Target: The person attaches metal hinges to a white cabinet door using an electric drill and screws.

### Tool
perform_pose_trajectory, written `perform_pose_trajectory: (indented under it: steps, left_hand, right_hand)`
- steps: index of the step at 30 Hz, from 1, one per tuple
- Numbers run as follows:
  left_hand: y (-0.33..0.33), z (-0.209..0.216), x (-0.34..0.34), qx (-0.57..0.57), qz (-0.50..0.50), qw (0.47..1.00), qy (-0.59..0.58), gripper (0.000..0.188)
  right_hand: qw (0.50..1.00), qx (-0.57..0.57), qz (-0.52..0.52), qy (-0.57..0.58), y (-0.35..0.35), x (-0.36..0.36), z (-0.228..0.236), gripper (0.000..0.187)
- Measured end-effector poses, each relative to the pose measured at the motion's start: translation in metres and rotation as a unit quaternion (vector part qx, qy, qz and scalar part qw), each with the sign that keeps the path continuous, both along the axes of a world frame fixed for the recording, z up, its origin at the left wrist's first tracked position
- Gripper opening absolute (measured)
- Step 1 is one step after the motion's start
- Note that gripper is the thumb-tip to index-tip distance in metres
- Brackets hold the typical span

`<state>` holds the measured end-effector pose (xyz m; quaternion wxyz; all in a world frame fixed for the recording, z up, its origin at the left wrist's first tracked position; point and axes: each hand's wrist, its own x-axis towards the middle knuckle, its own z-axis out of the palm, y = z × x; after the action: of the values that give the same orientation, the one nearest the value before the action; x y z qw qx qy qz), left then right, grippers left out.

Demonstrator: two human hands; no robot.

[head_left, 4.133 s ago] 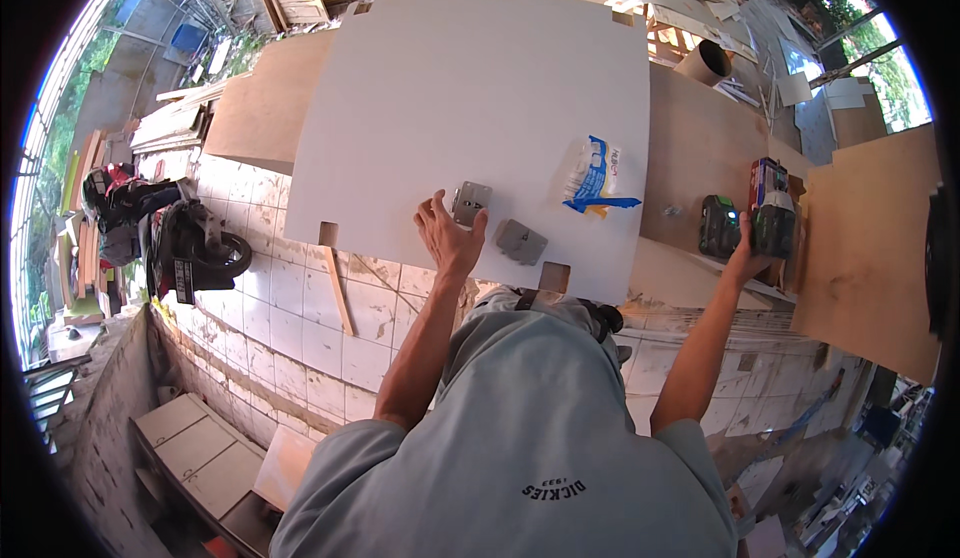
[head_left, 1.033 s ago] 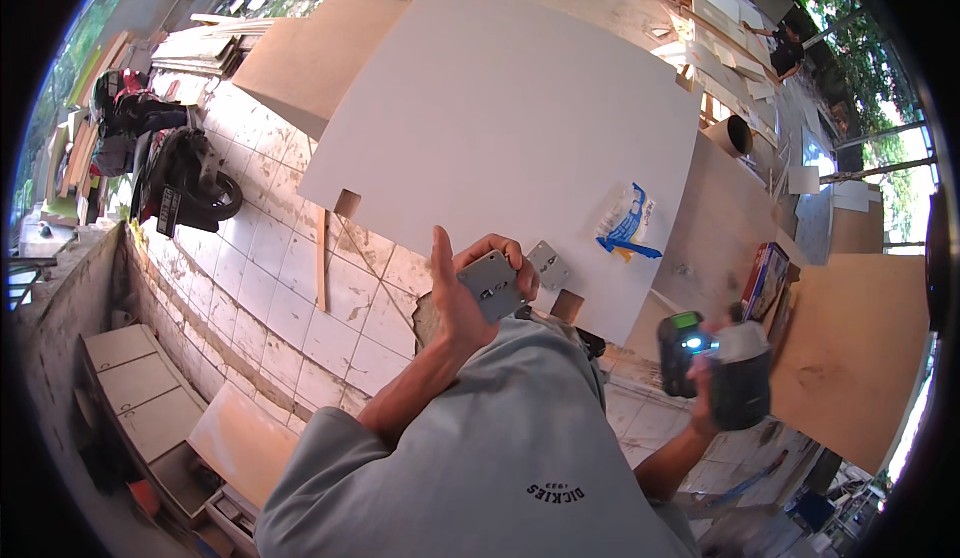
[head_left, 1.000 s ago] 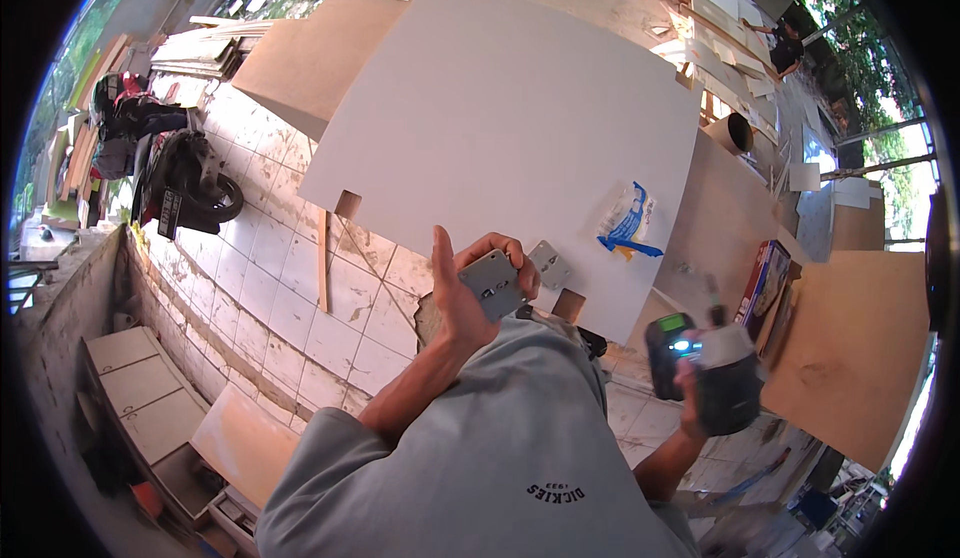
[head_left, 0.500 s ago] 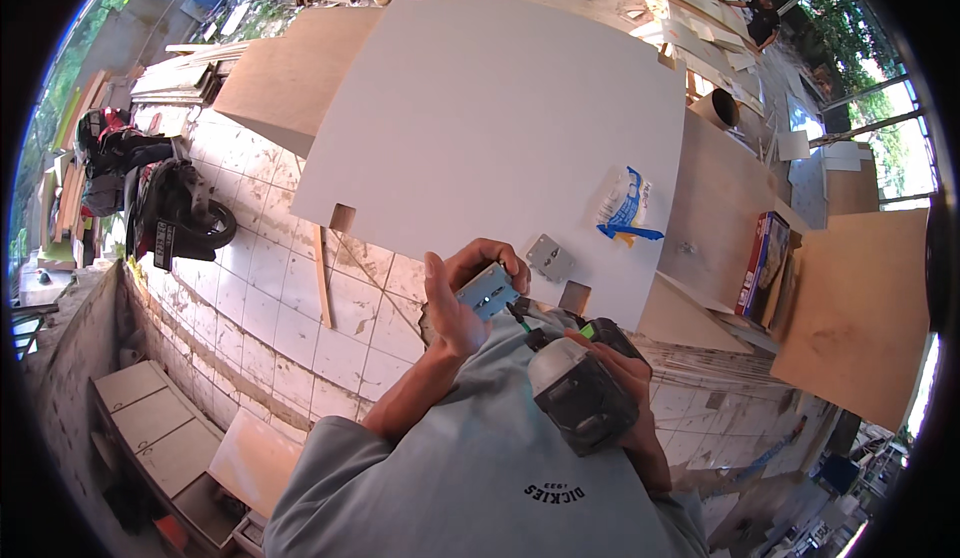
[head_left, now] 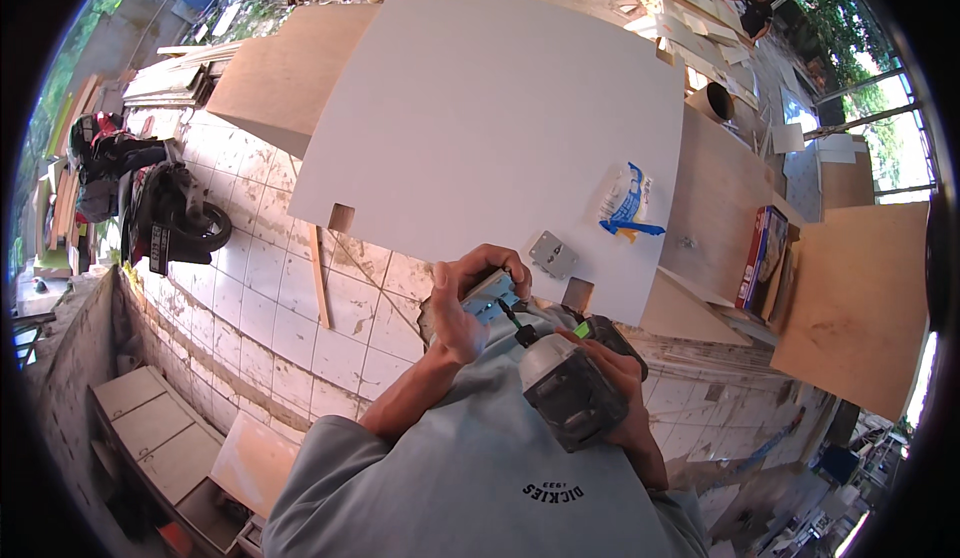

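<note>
My left hand [head_left: 459, 324] clasps a metal case [head_left: 487, 300] by the panel's [head_left: 490, 118] near edge, tilted apparently to face the drill bit [head_left: 511, 315]. My right hand [head_left: 624, 386] wraps the drill [head_left: 570, 393], which hides some fingers; I cannot tell whether the bit touches. Farther right, a second case [head_left: 552, 255] and a packet [head_left: 622, 201] lie out of the way.

The held plate [head_left: 487, 300] looks like smooth metal with a bluish sheen; the grey plate [head_left: 553, 256] is duller metal. The power drill [head_left: 574, 396] has a matt, dark plastic casing. The white surface [head_left: 490, 118] is smooth and matt, the bag [head_left: 628, 196] at right crinkled, shiny plastic. The shirt [head_left: 440, 468] is matt cloth, the floor tiles [head_left: 262, 313] glossy under grime.
</note>
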<state>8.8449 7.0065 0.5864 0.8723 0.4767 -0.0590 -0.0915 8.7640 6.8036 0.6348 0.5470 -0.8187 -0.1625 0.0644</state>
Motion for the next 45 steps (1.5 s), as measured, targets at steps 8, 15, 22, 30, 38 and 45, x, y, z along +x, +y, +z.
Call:
perform_pose_trajectory:
  steps: [8, 15, 22, 30, 38, 45]
  left_hand:
    - [0.005, 0.003, 0.000, 0.058, -0.017, 0.998, 0.017, 0.083]
    - [0.005, 0.002, 0.001, 0.080, -0.020, 0.996, 0.020, 0.081]
    - [0.006, 0.001, 0.002, 0.090, -0.031, 0.995, 0.013, 0.080]
    - [0.009, -0.006, 0.002, 0.107, -0.053, 0.993, 0.019, 0.079]
    - [0.014, -0.014, 0.004, 0.150, -0.081, 0.984, 0.045, 0.074]
    - [0.013, -0.008, 0.017, 0.230, -0.056, 0.970, 0.063, 0.060]
  right_hand:
    - [0.998, -0.061, -0.004, -0.006, 0.003, 0.000, 0.001, 0.068]
    - [0.999, -0.038, -0.011, 0.010, 0.004, -0.001, -0.003, 0.070]
    - [1.000, 0.000, -0.021, 0.002, 0.004, -0.003, -0.010, 0.076]
    - [0.999, -0.026, -0.019, 0.013, 0.002, -0.006, -0.013, 0.074]
    - [0.991, -0.135, 0.004, -0.014, 0.001, -0.001, 0.000, 0.077]
    - [0.994, -0.105, -0.020, -0.037, -0.007, -0.002, -0.014, 0.078]
